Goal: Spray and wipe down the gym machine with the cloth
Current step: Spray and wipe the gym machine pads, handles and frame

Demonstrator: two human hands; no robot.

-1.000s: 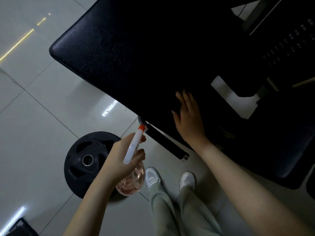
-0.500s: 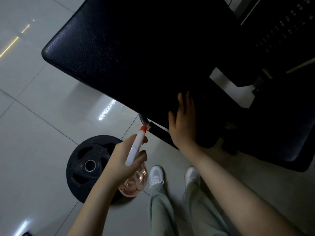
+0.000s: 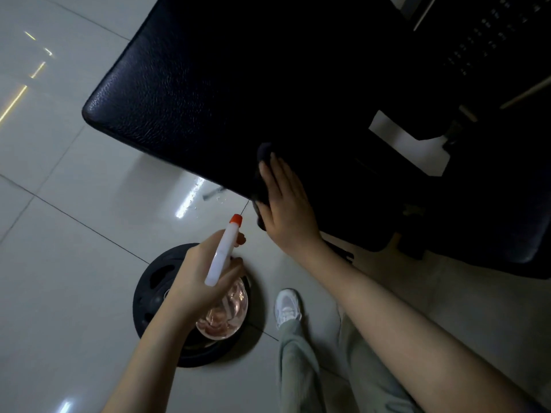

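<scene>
The left grip [image 3: 196, 281] curls round the spray bottle [image 3: 222, 257], orange nozzle toward the black pad [image 3: 208, 84]; its clear body looks pinkish inside; the right grip [image 3: 287, 207], fingers straight, presses the dark cloth [image 3: 264, 155] on the pad's near edge; a weight plate [image 3: 152, 293] lies on the floor [image 3: 59, 234].
</scene>
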